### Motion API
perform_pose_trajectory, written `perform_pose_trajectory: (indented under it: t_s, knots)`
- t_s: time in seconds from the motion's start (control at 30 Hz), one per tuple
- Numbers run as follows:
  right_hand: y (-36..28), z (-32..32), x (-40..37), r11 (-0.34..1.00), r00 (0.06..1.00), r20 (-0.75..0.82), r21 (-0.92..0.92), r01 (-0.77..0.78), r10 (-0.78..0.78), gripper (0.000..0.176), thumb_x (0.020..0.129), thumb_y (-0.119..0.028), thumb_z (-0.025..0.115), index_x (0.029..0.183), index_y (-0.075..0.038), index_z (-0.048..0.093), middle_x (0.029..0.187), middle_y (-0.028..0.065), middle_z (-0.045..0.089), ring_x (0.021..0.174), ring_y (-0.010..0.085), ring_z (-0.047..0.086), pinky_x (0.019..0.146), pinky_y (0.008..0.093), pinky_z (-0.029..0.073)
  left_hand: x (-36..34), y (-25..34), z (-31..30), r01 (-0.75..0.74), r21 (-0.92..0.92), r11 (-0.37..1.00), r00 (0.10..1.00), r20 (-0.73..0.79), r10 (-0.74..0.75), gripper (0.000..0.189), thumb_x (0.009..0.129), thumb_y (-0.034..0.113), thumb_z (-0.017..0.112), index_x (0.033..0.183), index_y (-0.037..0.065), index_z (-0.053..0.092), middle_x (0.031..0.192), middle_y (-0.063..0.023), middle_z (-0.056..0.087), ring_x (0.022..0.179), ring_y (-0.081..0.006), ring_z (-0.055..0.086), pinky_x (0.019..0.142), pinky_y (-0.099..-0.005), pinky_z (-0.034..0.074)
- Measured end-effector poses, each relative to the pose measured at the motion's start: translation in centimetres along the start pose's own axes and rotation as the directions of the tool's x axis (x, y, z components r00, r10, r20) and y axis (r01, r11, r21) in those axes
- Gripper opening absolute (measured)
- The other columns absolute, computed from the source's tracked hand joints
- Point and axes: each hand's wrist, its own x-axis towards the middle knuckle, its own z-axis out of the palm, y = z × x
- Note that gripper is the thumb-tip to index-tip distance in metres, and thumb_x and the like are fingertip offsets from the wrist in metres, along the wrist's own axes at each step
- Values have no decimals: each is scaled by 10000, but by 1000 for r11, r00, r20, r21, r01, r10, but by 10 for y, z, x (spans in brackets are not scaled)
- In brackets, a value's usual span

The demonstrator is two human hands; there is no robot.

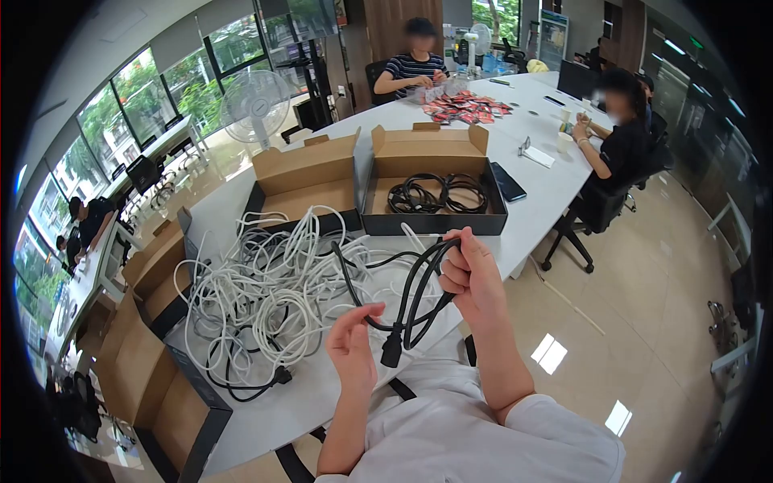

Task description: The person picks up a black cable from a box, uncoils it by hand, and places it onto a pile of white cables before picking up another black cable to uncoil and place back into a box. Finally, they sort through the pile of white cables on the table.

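Note:
My right hand (475, 278) is closed round the upper end of a partly coiled black power cable (413, 290), holding its loops above the table edge. The cable's black plug (392, 348) hangs down between my hands. At the left side of the loops, my left hand (352, 346) has its fingers curled against a strand of the same cable. To the left lies a tangled heap of white cables (282, 282) with some black ones among them. A loose black connector (281, 375) rests at the near edge of this heap.
An open box (435, 221) holds coiled black cables (439, 193). Beside it stands another open box (306, 197); more open boxes (173, 402) line the left side. A phone (508, 182) lies at right. Two people sit farther along, near red packets (467, 106).

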Motion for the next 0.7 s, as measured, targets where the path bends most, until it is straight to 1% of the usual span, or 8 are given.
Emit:
perform_pose_trajectory:
  t_s: [0.1,0.13,0.23,0.33,0.43,0.57,0.6,0.7]
  knots:
    - [14,1,11,1000,999,-42,-18,13,-13,283,989,-305,471,960,-49,588,592,-77,243,467,25,196,415,210,166,-6,3,-5,-12,-8,1000,1000,-19,12,178,875,32,606,1051,1,605,989,-162,652,937,-214,614,812,-311,457]
    - [19,1,14,1000,999,-50,-29,7,-8,280,987,-299,478,959,-45,591,584,-79,244,466,25,195,414,210,165,-7,5,-6,21,34,999,999,-35,-20,244,858,-9,606,1099,12,571,968,-149,649,923,-198,620,830,-307,464]
    - [32,4,19,996,998,-63,-88,1,-6,272,980,-284,499,956,-34,603,561,-83,251,462,22,194,411,211,160,-2,16,0,136,26,990,985,-108,-132,393,873,-20,560,1256,19,479,1047,-167,637,952,-186,616,857,-306,467]
    - [44,8,19,988,999,-48,-154,16,-24,264,971,-259,521,962,-15,621,531,-89,277,452,15,202,409,216,158,5,32,7,242,-71,968,965,-89,-248,564,854,-62,511,1385,27,343,1194,-197,583,998,-188,606,882,-318,468]
    - [50,9,20,982,999,-35,-187,32,-39,263,970,-253,526,963,-7,619,529,-87,294,446,15,200,406,222,159,6,30,-9,379,-98,920,924,-19,-382,675,811,-107,474,1437,16,255,1306,-220,507,1042,-196,592,880,-312,471]
    - [57,15,16,964,997,-22,-259,64,-72,257,960,-241,546,938,4,620,529,-85,320,443,10,218,405,221,164,8,31,-14,483,-283,829,875,112,-471,498,817,19,483,1303,-4,376,1335,-238,477,1056,-243,589,874,-320,478]
    - [58,17,15,952,995,-27,-296,83,-95,257,966,-233,533,941,11,611,529,-86,310,446,10,206,406,221,156,10,38,-8,498,-329,802,865,126,-485,368,882,162,500,1210,14,421,1271,-244,525,1038,-273,602,876,-335,480]
    - [62,19,11,897,982,-27,-412,159,-186,248,956,-224,552,912,10,623,523,-80,336,438,4,232,404,217,161,8,46,7,525,-321,789,844,72,-532,357,947,254,469,1195,-3,448,975,-178,605,829,-219,622,785,-304,475]
